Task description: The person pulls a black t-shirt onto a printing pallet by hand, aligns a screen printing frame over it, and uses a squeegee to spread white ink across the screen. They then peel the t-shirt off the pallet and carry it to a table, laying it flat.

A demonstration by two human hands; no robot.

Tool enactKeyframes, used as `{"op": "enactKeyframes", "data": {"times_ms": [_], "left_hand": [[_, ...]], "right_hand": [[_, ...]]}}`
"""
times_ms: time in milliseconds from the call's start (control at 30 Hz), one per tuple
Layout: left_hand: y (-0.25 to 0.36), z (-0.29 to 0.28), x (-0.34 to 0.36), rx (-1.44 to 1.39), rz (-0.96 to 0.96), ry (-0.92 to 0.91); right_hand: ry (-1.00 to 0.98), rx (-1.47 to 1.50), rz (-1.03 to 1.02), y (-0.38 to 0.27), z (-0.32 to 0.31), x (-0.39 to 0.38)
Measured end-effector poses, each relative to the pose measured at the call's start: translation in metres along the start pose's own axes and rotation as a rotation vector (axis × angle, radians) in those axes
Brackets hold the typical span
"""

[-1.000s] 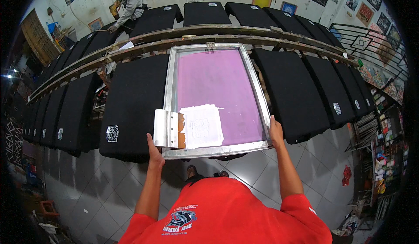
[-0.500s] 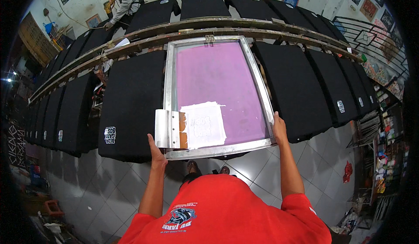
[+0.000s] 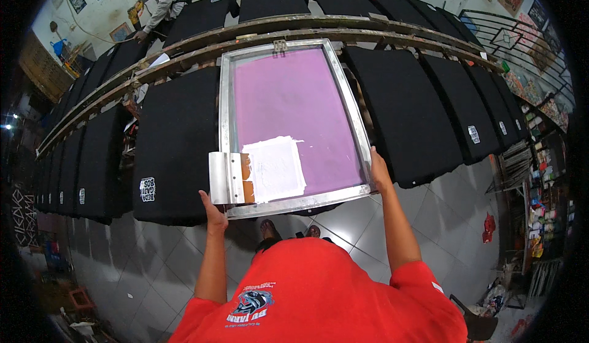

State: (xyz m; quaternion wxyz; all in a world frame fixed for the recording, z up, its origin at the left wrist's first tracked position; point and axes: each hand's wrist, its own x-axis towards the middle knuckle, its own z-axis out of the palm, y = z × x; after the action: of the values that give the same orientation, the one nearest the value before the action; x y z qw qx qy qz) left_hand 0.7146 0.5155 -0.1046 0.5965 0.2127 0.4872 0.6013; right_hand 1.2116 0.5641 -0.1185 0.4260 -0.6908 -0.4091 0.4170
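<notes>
Workshop floor [image 3: 343, 223], grey tile; two wooden rails [image 3: 319, 23] crossing above it. I log, left to right: one black cloth-covered board [image 3: 175, 131], white print [image 3: 148, 190] by its near-left corner. My left hand [image 3: 215, 215], gripping the metal-framed purple screen [image 3: 288, 98] at its near-left corner, fingers hidden. One metal squeegee [image 3: 222, 179], lying over the screen's left edge beside that corner. White ink [image 3: 273, 171], spread beside the squeegee. My right hand [image 3: 380, 171], closed round the screen's right edge by the near-right corner. Further black boards [image 3: 402, 116], right of the screen.
</notes>
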Motion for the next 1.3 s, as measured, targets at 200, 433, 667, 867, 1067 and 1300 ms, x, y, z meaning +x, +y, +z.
{"op": "enactKeyframes", "data": {"times_ms": [200,433,667,867,1067,1300], "left_hand": [[-0.009,-0.006,-0.038,0.067,0.060,0.031],[-0.061,0.004,-0.020,0.491,0.385,0.470],[-0.082,-0.024,-0.013,0.580,0.403,0.627],[-0.068,-0.011,-0.021,0.771,0.346,0.470],[-0.054,-0.008,-0.028,0.681,0.463,0.253],[-0.054,-0.019,-0.011,0.585,0.649,0.084]], "right_hand": [[-0.013,-0.041,-0.043,-0.001,-0.020,-0.031],[0.196,-0.304,-0.254,0.004,-0.003,-0.055],[-0.115,-0.659,-0.973,-0.137,0.091,-0.073],[-0.678,-1.093,-1.665,-0.219,0.286,-0.074],[-1.019,-1.411,-1.740,-0.230,0.356,-0.068],[-1.150,-1.461,-1.733,-0.263,0.346,-0.076]]}}
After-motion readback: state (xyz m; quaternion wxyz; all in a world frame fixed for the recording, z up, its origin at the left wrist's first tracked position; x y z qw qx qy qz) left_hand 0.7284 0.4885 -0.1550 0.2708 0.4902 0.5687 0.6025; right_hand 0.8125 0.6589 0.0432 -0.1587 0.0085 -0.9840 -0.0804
